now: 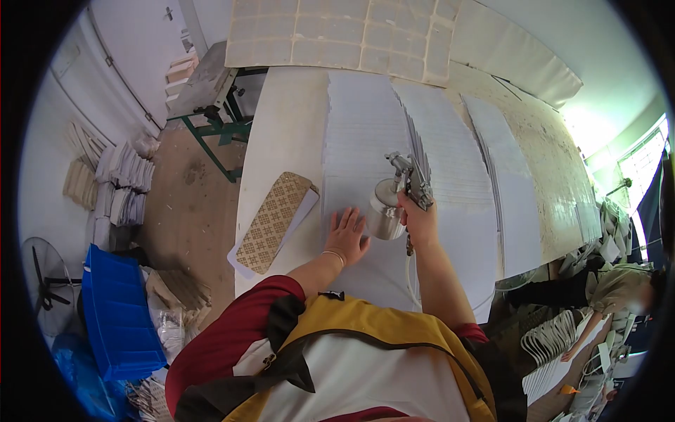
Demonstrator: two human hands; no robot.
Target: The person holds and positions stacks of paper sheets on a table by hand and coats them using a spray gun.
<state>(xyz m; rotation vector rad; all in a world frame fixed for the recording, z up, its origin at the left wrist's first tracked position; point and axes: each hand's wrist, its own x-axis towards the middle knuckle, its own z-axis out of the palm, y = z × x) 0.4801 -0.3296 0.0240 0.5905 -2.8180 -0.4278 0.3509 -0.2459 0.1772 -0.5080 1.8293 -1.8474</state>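
Observation:
My right hand (420, 219) is wrapped round the handle of a metal spray gun (401, 169), whose silver cup (386, 216) hangs below its head. A thin pale hose (410, 278) runs down from the gun's grip. Flat on the overlapping white sheets (362, 126) lies my left hand (346, 234), fingers spread, left of the cup. Further left, a brown patterned strip (274, 221) with rounded corners rests partly over a white piece (299, 219) on the table.
Stacked white sheets (450, 169) cover much of the pale table (281, 133). A green-legged stand (211, 133) is at the back left. Blue bin (119, 313), fan (48, 281) and bundles (126, 169) line the left side. Another person (612, 288) is at the right.

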